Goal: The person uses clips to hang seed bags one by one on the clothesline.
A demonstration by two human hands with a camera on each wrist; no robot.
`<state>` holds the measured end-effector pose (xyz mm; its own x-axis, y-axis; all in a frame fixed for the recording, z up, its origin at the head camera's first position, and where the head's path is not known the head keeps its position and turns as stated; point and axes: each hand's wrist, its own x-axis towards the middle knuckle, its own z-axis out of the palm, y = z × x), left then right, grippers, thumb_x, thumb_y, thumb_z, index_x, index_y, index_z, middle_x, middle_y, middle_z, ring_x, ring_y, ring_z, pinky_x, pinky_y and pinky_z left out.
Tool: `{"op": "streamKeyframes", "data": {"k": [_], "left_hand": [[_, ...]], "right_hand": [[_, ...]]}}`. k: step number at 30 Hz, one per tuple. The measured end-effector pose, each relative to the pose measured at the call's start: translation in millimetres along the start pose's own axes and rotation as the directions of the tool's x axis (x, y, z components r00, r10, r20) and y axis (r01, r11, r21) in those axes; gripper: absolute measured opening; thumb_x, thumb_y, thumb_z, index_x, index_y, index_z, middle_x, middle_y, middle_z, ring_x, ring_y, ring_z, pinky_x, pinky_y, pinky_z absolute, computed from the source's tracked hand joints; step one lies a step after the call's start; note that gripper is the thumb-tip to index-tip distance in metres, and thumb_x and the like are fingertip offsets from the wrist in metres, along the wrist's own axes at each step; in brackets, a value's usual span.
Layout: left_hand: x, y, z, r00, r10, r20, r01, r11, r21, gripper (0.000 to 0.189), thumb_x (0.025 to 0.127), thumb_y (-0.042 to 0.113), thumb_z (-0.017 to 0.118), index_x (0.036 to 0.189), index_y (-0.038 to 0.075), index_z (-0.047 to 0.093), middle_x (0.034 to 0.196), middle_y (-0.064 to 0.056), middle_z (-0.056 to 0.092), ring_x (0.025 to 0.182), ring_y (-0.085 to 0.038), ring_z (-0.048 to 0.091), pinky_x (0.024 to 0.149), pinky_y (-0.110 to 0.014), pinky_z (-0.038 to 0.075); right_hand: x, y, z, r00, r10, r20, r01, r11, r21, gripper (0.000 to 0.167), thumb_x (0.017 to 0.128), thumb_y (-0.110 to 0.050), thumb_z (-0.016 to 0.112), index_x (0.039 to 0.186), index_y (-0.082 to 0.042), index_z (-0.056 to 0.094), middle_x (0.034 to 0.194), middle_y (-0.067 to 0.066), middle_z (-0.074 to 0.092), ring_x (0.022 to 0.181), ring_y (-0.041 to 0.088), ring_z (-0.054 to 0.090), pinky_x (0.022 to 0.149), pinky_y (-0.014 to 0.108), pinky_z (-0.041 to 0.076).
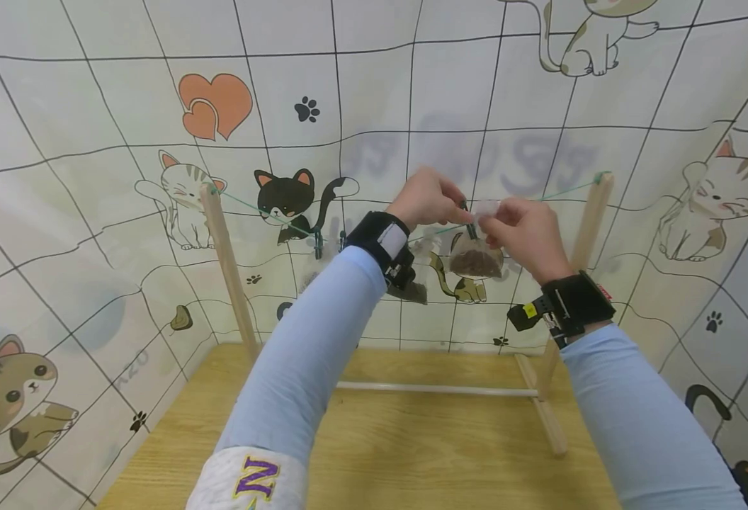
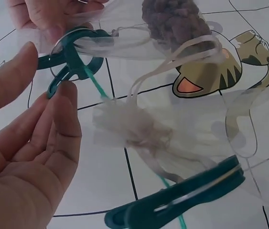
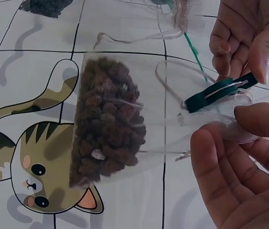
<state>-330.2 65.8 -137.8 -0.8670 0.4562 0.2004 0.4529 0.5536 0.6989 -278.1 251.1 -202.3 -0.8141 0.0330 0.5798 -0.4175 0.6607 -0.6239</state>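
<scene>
Up at the green line, my left hand pinches the handles of a dark green clothespin between thumb and fingers. The clothespin sits at the line, over the top of a sheer drawstring bag of brown pebbles. My right hand grips this bag's gathered top between thumb and fingers, close beside the clothespin. Below, the filled part of the bag hangs free. In the left wrist view, a second clothespin is on the line beside another bag's bunched top.
Two wooden posts, left and right, hold the line over a wood-grain table. A white rod runs low between them. Another bag with dark contents hangs partly behind my left wrist. A cat-print sheet stands behind.
</scene>
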Motion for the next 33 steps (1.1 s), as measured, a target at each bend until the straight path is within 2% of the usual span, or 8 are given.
{"op": "streamKeyframes", "data": {"k": [6,12,16,20,23,26,29,33], "left_hand": [[1.9,-1.9,4.7,0.997,0.046,0.056,-0.05,0.996,0.073,0.046,0.092,0.022,0.08,0.133,0.006,0.068,0.126,-0.006,0.07,0.112,-0.019,0.065,0.089,-0.026,0.056],[-1.9,-1.9,8.7,0.99,0.098,0.099,-0.113,0.98,0.163,0.051,0.092,0.021,0.08,0.138,0.002,0.064,0.131,-0.008,0.069,0.119,-0.019,0.063,0.095,-0.025,0.053],[-15.0,-3.4,4.5,0.985,0.147,0.093,-0.164,0.961,0.223,0.05,0.099,0.024,0.071,0.143,0.004,0.059,0.136,-0.008,0.066,0.125,-0.019,0.061,0.1,-0.026,0.051],[-41.2,-8.3,-5.4,0.969,0.243,0.038,-0.244,0.929,0.279,0.046,0.105,0.026,0.062,0.147,0.007,0.055,0.141,-0.008,0.063,0.124,-0.019,0.061,0.102,-0.028,0.05],[-65.9,-16.9,-12.8,0.937,0.347,-0.031,-0.32,0.894,0.313,0.045,0.107,0.024,0.059,0.147,0.006,0.055,0.145,-0.01,0.06,0.122,-0.021,0.062,0.104,-0.029,0.049],[-91.6,-30.8,-18.1,0.888,0.446,-0.11,-0.385,0.854,0.35,0.042,0.107,0.021,0.058,0.145,0.004,0.056,0.143,-0.012,0.061,0.126,-0.022,0.06,0.108,-0.031,0.047],[-117.6,-49.1,-19.4,0.824,0.532,-0.196,-0.44,0.818,0.372,0.04,0.107,0.019,0.058,0.143,0.0,0.058,0.139,-0.015,0.062,0.129,-0.026,0.058,0.111,-0.036,0.045],[-146.6,-77.7,-12.8,0.72,0.632,-0.286,-0.494,0.757,0.428,0.04,0.105,0.014,0.06,0.139,-0.005,0.06,0.138,-0.02,0.062,0.128,-0.032,0.058,0.111,-0.041,0.046]], "right_hand": [[-1.2,6.7,-2.3,0.999,0.02,0.039,-0.017,0.997,-0.073,0.028,0.101,-0.029,0.067,0.091,-0.002,0.07,0.083,0.011,0.075,0.07,0.018,0.068,0.062,0.025,0.049],[-3.9,16.5,-9.0,0.991,0.037,0.128,-0.022,0.993,-0.119,0.027,0.102,-0.028,0.064,0.096,-0.002,0.068,0.091,0.015,0.077,0.074,0.015,0.07,0.068,0.028,0.05],[-7.5,19.8,-17.1,0.976,0.039,0.214,-0.006,0.989,-0.151,0.028,0.102,-0.026,0.063,0.111,0.0,0.069,0.11,0.022,0.074,0.077,0.02,0.071,0.071,0.031,0.051],[-15.3,18.8,-29.4,0.966,0.008,0.258,0.043,0.981,-0.191,0.033,0.103,-0.021,0.062,0.128,0.0,0.067,0.125,0.025,0.068,0.088,0.029,0.072,0.073,0.036,0.054],[-25.6,14.8,-40.8,0.969,-0.035,0.246,0.089,0.973,-0.212,0.036,0.105,-0.023,0.06,0.133,0.0,0.064,0.131,0.025,0.065,0.105,0.039,0.068,0.082,0.049,0.056],[-38.3,9.3,-50.1,0.973,-0.1,0.207,0.148,0.962,-0.232,0.039,0.107,-0.024,0.058,0.137,0.0,0.061,0.135,0.026,0.063,0.112,0.046,0.064,0.088,0.062,0.053],[-52.3,5.5,-54.2,0.971,-0.188,0.147,0.222,0.94,-0.258,0.038,0.106,-0.022,0.059,0.137,0.0,0.061,0.136,0.026,0.062,0.112,0.049,0.064,0.088,0.066,0.051],[-74.2,8.8,-51.1,0.948,-0.316,0.044,0.314,0.898,-0.309,0.039,0.1,-0.013,0.067,0.137,0.0,0.063,0.14,0.023,0.06,0.118,0.048,0.06,0.088,0.065,0.05]]}}
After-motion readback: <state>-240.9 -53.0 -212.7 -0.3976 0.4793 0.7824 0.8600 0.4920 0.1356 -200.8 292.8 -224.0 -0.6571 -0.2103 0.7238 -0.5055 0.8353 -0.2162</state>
